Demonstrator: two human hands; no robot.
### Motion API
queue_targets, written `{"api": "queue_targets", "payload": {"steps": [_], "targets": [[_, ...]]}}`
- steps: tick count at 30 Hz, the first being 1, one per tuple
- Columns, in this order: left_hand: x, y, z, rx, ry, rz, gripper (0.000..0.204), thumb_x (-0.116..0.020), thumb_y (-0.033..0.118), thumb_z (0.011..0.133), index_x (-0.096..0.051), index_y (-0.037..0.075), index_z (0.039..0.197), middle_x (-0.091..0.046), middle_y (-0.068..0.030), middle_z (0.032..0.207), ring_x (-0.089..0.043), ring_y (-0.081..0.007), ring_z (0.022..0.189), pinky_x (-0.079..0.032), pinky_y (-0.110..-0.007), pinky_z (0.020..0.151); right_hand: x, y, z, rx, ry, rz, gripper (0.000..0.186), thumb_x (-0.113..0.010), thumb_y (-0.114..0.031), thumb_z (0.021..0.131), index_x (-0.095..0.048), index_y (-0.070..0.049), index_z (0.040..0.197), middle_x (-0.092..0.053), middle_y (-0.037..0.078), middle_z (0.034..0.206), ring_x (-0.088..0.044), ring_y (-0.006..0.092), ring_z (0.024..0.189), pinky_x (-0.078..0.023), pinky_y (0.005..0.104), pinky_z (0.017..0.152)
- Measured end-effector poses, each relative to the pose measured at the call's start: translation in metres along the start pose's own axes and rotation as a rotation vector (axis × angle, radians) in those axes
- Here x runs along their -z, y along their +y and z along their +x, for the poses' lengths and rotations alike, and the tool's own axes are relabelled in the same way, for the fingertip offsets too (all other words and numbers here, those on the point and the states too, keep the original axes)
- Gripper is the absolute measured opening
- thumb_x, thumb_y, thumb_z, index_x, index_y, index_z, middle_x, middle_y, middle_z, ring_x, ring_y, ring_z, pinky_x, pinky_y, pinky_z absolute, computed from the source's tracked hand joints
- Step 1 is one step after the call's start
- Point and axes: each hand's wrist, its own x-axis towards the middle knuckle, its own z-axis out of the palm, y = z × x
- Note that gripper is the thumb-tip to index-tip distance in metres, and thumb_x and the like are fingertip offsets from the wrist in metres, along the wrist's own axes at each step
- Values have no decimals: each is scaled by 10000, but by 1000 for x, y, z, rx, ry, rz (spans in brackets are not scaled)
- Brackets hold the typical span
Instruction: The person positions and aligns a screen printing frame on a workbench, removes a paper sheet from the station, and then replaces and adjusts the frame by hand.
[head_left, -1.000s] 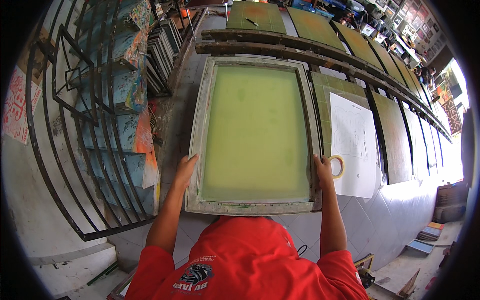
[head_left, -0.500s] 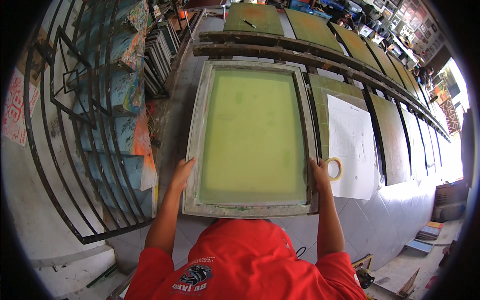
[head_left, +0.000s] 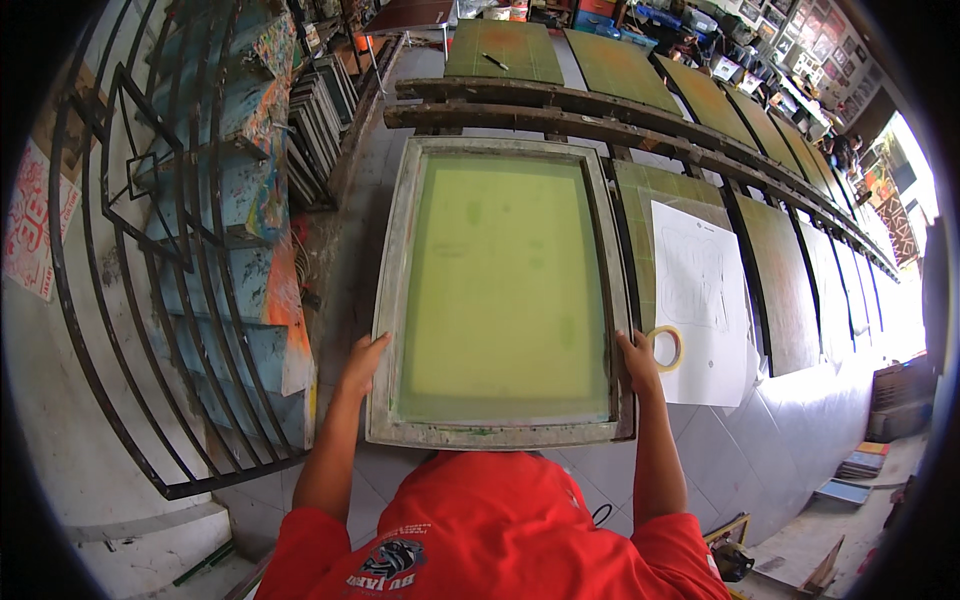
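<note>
We lose most fingers of the left hand (head_left: 364, 364) and right hand (head_left: 639, 363) behind the framed screen (head_left: 505, 290), the red shirt (head_left: 490, 520) runs past the lower edge, and the white sheet (head_left: 700, 355) bears lines too faint to follow.

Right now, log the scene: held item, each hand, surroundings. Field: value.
Held item: framed screen, yellow-green panel in a worn grey frame
Left hand: grips the frame's left edge, lower half
Right hand: grips the right edge, about level with the left hand
Right side: white sheet with faint line drawing, partly over a green board
By right hand: tape roll, overlapping the sheet's left edge
Beyond: dark rails
Far left: black metal grille
</note>
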Motion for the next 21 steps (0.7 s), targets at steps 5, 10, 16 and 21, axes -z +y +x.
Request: {"api": "queue_targets", "payload": {"steps": [5, 10, 16, 21], "targets": [[-2, -5, 2, -62, 114, 26, 444, -558, 252, 916, -513, -59, 1230, -565, -141, 1209, -506, -208, 1123, -360, -336, 960, 0, 13, 10, -14, -36, 53, 689, -612, -379, 866, -412, 119, 1298, -482, 270, 1299, -453, 321, 1236, -343, 360, 1019], [-6, 5, -7, -23, 109, 53, 468, -542, 267, 921, -493, -65, 1247, -544, -150, 1241, -478, -220, 1166, -340, -343, 985, -2, -4, -1, -36, -20, 48, 699, -610, -381, 866, -401, 125, 1300, -497, 270, 1281, -471, 316, 1217, -353, 362, 1011], [-5, 5, -2, 2, 118, 64, 507, -549, 289, 915, -470, -72, 1261, -520, -163, 1262, -467, -228, 1179, -361, -363, 974, 1, -8, -4, -35, -39, 42, 699, -613, -386, 861, -407, 115, 1302, -508, 263, 1270, -493, 311, 1188, -370, 363, 994], [16, -19, 20, 47, 6, 36, 642, -559, 396, 901, -407, -74, 1310, -411, -215, 1372, -356, -303, 1290, -251, -426, 1059, 2, 11, 12, -47, -24, -17, 753, -625, -409, 853, -365, 110, 1333, -490, 256, 1291, -483, 302, 1200, -362, 351, 1005]]}}
